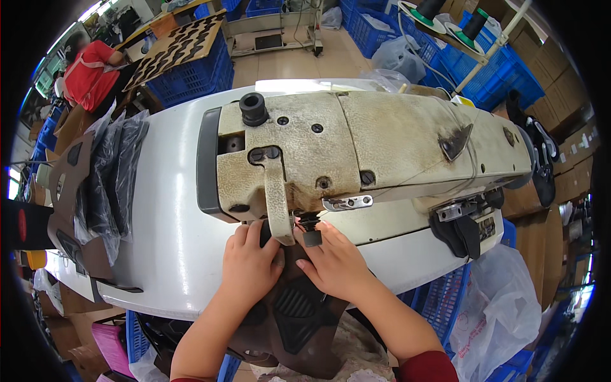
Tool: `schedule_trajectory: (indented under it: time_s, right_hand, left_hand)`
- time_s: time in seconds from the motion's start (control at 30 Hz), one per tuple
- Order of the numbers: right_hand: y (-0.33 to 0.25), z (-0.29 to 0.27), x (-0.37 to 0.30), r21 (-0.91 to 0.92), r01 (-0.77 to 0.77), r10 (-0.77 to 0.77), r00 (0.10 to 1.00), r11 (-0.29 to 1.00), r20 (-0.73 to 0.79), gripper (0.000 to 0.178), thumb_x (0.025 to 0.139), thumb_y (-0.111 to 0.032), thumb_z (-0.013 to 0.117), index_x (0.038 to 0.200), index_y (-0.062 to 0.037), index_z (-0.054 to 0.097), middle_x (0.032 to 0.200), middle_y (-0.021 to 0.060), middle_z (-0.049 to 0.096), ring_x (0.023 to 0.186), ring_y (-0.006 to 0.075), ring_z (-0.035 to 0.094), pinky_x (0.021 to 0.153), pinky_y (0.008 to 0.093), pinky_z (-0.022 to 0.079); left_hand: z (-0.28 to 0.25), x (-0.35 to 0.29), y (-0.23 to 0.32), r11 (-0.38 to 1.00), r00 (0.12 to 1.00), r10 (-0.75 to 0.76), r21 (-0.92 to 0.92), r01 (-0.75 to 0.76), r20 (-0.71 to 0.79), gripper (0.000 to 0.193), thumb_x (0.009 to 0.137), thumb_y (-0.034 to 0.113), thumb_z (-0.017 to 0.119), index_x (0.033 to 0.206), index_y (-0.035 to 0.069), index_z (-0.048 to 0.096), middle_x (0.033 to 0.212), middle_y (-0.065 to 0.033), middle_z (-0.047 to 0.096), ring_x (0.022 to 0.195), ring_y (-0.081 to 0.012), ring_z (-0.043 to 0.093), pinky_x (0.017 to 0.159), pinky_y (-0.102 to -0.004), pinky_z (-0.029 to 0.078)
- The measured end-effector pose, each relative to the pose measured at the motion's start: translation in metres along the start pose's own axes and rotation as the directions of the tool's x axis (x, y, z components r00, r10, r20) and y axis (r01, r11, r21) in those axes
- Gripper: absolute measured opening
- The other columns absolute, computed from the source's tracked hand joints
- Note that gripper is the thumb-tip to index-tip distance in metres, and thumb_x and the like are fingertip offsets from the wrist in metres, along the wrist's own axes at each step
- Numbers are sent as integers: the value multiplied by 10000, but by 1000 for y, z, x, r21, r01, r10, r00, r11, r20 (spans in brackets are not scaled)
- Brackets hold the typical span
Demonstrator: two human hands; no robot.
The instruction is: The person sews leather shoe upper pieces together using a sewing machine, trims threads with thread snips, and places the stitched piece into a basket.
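Note:
A pale, stained industrial sewing machine [394, 140] stands in front of me. Beneath its needle area lies a brown shoe upper [312, 328] with black ribbed patches, and its near part hangs over the table edge toward my lap. My left hand [249, 264] grips the upper just left of the needle, fingers bent and thumb turned inward. On the other side, my right hand [337, 260] presses and holds the same piece, its thumb on the brown material. The machine head partly hides the fingertips and the needle.
At the left end of the white table [162, 210] lie more brown upper pieces [67, 191] and dark parts in clear plastic [118, 178]. Thread cones [474, 28] stand at the far right. Blue crates [191, 76] and a plastic bag [496, 312] surround the table. A person in red [92, 73] sits far left.

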State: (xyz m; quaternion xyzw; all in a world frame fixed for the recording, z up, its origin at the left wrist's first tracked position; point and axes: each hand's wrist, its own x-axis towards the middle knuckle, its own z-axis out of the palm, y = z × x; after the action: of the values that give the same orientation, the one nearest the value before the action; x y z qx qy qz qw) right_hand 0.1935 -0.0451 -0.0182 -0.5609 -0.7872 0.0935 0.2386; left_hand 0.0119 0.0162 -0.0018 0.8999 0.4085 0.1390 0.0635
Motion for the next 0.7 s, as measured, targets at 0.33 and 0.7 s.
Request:
schedule_trajectory:
  time_s: [0.33, 0.7]
  right_hand:
    - [0, 1, 0, -8, -19, 19, 1000, 1000, -3, 351, 836, -247, 626, 1050, 28, 592, 1327, 169, 486, 1321, 309, 392, 1081, 431, 344]
    - [-4, -5, -3, 51, -5, 4, 1000, 999, 5, 287, 811, -230, 663, 1070, -105, 651, 1222, 149, 533, 1258, 334, 439, 1000, 437, 404]
  left_hand:
    - [0, 1, 1, 999, 998, 21, 51, -17, -63, 249, 742, 208, 664, 956, 84, 642, 1153, -161, 550, 1026, -323, 523, 844, -433, 449]
    - [-22, 9, -18, 893, 962, -271, -363, 267, 42, 378, 730, 195, 734, 1056, 42, 617, 993, -146, 592, 915, -330, 572, 804, -389, 490]
